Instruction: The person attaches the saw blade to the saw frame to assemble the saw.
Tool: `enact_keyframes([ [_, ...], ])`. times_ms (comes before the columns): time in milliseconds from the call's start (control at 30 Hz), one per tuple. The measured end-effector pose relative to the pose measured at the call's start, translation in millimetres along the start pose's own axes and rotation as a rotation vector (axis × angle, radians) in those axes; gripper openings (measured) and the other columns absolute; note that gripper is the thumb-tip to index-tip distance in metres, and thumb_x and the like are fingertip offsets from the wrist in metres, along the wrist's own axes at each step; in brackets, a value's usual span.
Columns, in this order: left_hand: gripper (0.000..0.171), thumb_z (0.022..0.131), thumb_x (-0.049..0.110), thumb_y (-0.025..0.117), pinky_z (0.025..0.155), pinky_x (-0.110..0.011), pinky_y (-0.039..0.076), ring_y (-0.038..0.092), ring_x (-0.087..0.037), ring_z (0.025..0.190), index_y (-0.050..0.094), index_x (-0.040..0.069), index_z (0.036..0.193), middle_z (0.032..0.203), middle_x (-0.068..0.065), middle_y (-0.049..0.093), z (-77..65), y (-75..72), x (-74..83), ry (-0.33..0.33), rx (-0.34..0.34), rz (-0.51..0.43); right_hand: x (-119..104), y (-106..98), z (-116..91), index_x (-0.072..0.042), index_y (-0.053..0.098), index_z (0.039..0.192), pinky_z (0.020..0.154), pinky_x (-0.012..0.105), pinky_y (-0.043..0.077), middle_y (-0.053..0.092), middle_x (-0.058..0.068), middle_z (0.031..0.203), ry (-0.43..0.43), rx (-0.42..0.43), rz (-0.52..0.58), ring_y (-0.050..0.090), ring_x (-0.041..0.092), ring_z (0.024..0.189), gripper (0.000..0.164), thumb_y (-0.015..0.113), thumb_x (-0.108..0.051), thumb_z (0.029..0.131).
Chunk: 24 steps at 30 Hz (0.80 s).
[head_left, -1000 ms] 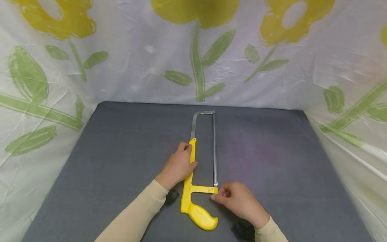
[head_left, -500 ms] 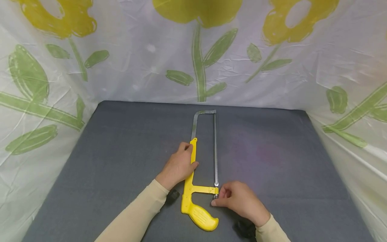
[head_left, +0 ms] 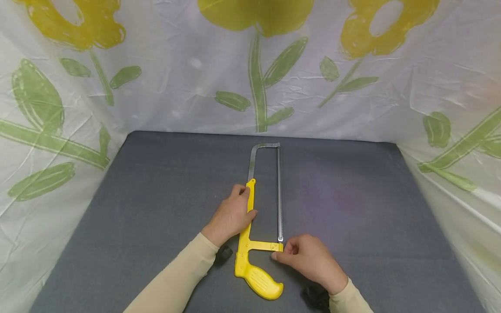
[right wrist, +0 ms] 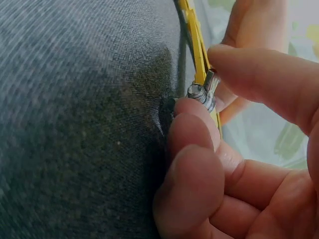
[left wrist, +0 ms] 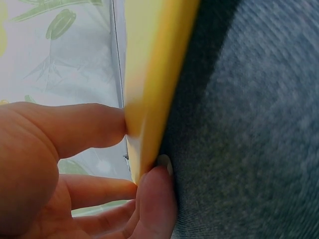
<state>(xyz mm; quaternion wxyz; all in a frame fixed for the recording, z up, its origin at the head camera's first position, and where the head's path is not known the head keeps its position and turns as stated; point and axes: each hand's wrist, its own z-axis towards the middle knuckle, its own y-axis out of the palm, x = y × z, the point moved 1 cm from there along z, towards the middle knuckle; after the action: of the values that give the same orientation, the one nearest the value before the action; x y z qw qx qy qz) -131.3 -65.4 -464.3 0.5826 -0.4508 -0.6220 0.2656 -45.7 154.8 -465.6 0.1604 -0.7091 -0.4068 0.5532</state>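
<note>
A hacksaw [head_left: 244,239] with a yellow frame and handle lies flat on the dark cloth, its blade [head_left: 279,195] on the right side of the frame. Midway along the frame's back, my left hand [head_left: 231,213] grips the yellow bar between thumb and fingers. In the left wrist view the bar [left wrist: 149,74] runs between those fingertips. My right hand [head_left: 313,258] is at the near end of the blade, fingers bent. Close up in the right wrist view, its thumb and fingers pinch a metal wing nut [right wrist: 199,93], partly hidden by the fingertips.
Dark grey cloth [head_left: 156,187] covers the table. A white sheet with printed flowers [head_left: 176,65] hangs behind and along both sides. A black wrist device [head_left: 316,296] sits below the right wrist, another [head_left: 224,254] beside the left.
My right thumb dipped toward me half a second ago, baring the wing nut, and has now moved back up over it. My left hand and the hacksaw stay in place.
</note>
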Motion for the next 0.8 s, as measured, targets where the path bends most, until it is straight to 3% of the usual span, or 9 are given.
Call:
enact_keyframes([
  [133, 0.075, 0.1, 0.026, 0.079, 0.062, -0.027, 0.054, 0.063, -0.019, 0.073, 0.047, 0.0, 0.162, 0.158, -0.016, 0.046, -0.1, 0.2, -0.4, 0.001, 0.001, 0.001, 1, 0, 0, -0.024, 0.066, 0.066, 0.052, 0.024, 0.033, 0.052, -0.013, 0.058, -0.017, -0.003, -0.01, 0.045, 0.007, 0.055, 0.037, 0.087, -0.045, 0.087],
  [333, 0.074, 0.1, 0.025, 0.079, 0.058, -0.026, 0.05, 0.06, -0.018, 0.065, 0.046, 0.001, 0.163, 0.159, -0.016, 0.045, 0.6, 0.0, -0.3, 0.0, -0.007, -0.007, 9, -5, 3, -0.021, 0.072, 0.073, 0.055, 0.024, 0.041, 0.06, -0.011, 0.066, -0.078, -0.08, 0.053, 0.051, 0.006, 0.058, 0.025, 0.082, -0.032, 0.093],
  [500, 0.074, 0.101, 0.026, 0.078, 0.055, -0.027, 0.048, 0.058, -0.018, 0.058, 0.045, 0.002, 0.164, 0.161, -0.015, 0.043, 1.7, 0.2, -0.6, -0.002, -0.03, -0.018, 17, -7, 6, -0.016, 0.073, 0.083, 0.052, 0.028, 0.048, 0.06, -0.006, 0.067, -0.043, -0.142, 0.175, 0.055, 0.012, 0.056, 0.015, 0.084, -0.021, 0.093],
  [600, 0.074, 0.101, 0.025, 0.078, 0.054, -0.026, 0.048, 0.058, -0.018, 0.057, 0.046, 0.002, 0.163, 0.16, -0.015, 0.043, 1.7, 0.4, -0.8, -0.004, -0.03, -0.028, 18, -6, 6, -0.017, 0.071, 0.083, 0.05, 0.028, 0.046, 0.057, -0.006, 0.064, -0.045, -0.131, 0.176, 0.054, 0.013, 0.053, 0.017, 0.086, -0.017, 0.09],
  [800, 0.074, 0.1, 0.025, 0.079, 0.056, -0.025, 0.048, 0.059, -0.018, 0.063, 0.046, 0.002, 0.162, 0.16, -0.015, 0.044, 1.6, 0.6, -1.8, -0.011, -0.019, -0.027, 14, -5, 7, -0.022, 0.073, 0.076, 0.048, 0.026, 0.04, 0.058, -0.009, 0.06, -0.041, -0.111, 0.123, 0.053, 0.009, 0.051, 0.023, 0.092, -0.031, 0.085],
])
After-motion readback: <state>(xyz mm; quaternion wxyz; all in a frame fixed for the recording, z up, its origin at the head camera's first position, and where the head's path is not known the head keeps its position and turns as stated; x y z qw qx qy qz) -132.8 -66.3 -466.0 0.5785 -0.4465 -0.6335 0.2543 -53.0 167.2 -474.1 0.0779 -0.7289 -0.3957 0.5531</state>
